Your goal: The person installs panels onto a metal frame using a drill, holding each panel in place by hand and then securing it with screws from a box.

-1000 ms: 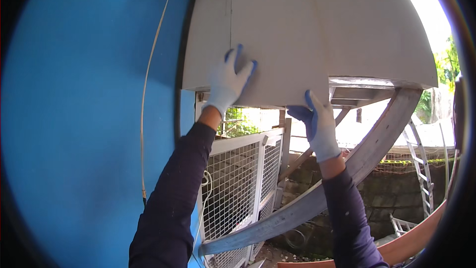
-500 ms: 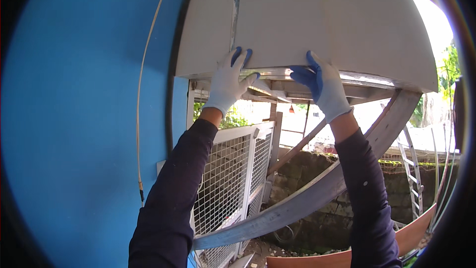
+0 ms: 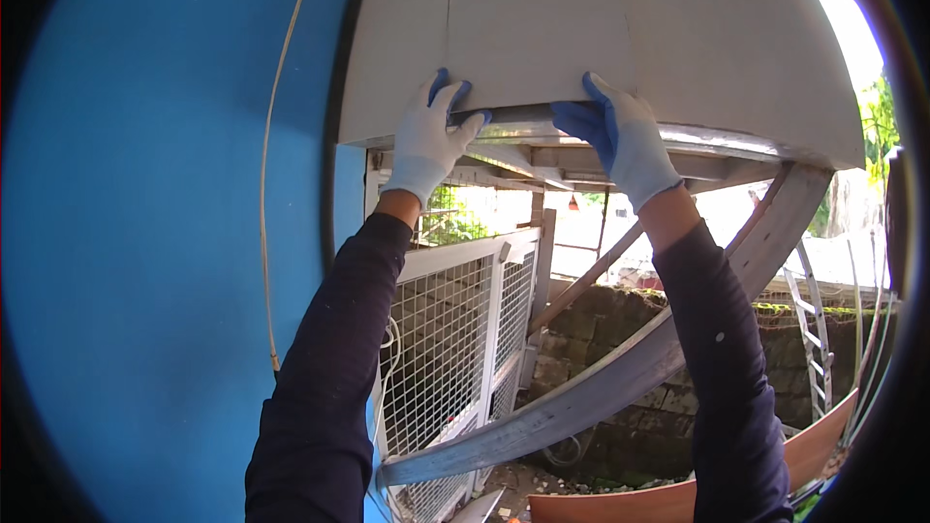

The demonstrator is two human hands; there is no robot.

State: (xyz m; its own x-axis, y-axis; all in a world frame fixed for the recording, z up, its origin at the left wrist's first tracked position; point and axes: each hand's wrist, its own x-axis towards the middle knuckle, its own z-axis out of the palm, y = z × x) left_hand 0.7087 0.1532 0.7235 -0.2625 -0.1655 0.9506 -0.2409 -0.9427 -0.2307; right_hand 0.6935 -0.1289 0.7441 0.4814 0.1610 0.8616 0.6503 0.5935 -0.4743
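Both my hands wear white gloves with blue palms and are raised to the lower edge of a flat light-grey panel [image 3: 538,29]. My left hand [image 3: 428,140] grips the edge near the left seam, fingertips on the panel's face and thumb at the underside. My right hand [image 3: 625,140] holds the edge farther right, its thumb on the face and its fingers tucked beneath. A dark strip and a shiny metal frame [image 3: 717,138] show under the panel's edge. The fingertips under the edge are partly hidden.
A blue wall [image 3: 165,232] fills the left, with a thin cable [image 3: 266,174] hanging on it. Below stand a white mesh gate [image 3: 436,320] and a curved grey beam [image 3: 581,402]. A ladder [image 3: 812,329] leans at the right by a block wall [image 3: 620,339].
The panel has shifted upward between its neighbours, with both hands on its edge. The left seam looks narrower, and a dark strip now shows below the panel.
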